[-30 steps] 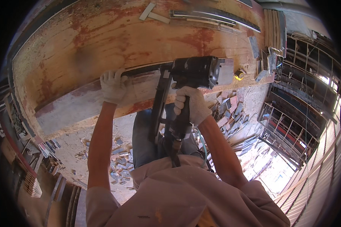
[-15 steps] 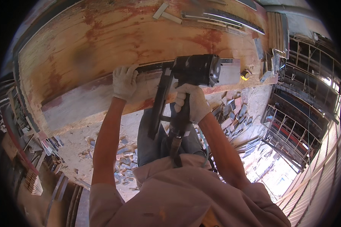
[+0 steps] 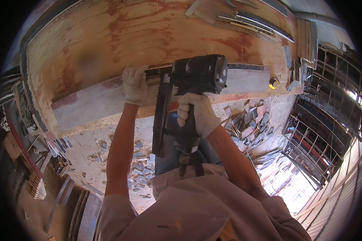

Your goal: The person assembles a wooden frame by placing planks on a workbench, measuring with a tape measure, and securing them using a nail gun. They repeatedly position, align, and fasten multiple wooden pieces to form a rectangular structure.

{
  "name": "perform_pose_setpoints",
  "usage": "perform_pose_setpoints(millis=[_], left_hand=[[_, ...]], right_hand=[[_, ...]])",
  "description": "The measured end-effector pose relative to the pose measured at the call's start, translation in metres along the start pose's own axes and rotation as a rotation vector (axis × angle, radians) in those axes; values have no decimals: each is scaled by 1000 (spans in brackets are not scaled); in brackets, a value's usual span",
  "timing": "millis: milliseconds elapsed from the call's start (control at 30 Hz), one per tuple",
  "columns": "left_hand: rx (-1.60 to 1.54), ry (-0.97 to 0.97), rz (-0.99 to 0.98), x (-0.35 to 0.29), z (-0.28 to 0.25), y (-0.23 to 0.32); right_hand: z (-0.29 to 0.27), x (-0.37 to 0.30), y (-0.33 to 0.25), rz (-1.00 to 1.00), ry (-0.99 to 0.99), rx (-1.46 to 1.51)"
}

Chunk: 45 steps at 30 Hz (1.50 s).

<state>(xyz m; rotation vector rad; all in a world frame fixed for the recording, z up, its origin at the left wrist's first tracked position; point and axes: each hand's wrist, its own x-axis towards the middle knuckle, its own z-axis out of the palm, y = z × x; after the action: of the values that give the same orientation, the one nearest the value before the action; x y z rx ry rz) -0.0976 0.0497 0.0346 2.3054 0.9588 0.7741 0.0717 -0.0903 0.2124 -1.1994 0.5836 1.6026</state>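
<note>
My right hand (image 3: 198, 114), in a pale work glove, is closed round the handle of a black nail gun (image 3: 197, 74). The gun's long magazine hangs on its left side, and a hose fitting (image 3: 184, 158) points down toward my waist. A long grey board (image 3: 90, 102) lies along the near edge of the worktable, with a dark strip (image 3: 245, 66) along its far edge. My gloved left hand (image 3: 135, 85) curls its fingers over that strip, left of the gun. The gun's nose is close to the strip; whether they touch I cannot tell.
The stained wooden worktable (image 3: 149, 36) bears thin strips (image 3: 255, 26) at the far right. A yellow tape measure (image 3: 272, 84) sits beyond the board's right end. Offcuts (image 3: 249, 120) litter the floor below. Metal racks (image 3: 309, 138) stand at the right, and stacked wood (image 3: 36, 186) at the left.
The nail gun has moved left along the board, closer to my left hand. My left hand stays on the strip, and the whole view has shifted slightly.
</note>
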Motion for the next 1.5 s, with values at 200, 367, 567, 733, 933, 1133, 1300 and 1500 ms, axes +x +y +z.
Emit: perform_pose_setpoints(millis=[200, 367, 567, 733, 933, 1133, 1300, 1500], left_hand=[[-15, -10, -54, -2, -2, -3], [92, 18, 39, -1, 1, -4], [143, -35, -5, 11, 2, 7], [328, -188, -17, 16, -3, 1], [349, -259, 313, 113, 110, 74], [506, -320, 263, 224, 253, 141], [785, -513, 281, 241, 284, 144], [356, -327, 286, 186, 183, 101]], right_hand=[[3, 1, 7, -93, 56, -95], [3, -9, 1, -102, 146, -126], [-34, -23, -44, -273, 69, -348], [-130, -55, -112, -339, 35, -961], [-196, -63, -96, -461, 240, -1348], [-209, -63, -69, -534, 232, -1085], [-214, -57, -54, -579, 264, -1003], [-204, -59, -51, -729, 241, -949]])
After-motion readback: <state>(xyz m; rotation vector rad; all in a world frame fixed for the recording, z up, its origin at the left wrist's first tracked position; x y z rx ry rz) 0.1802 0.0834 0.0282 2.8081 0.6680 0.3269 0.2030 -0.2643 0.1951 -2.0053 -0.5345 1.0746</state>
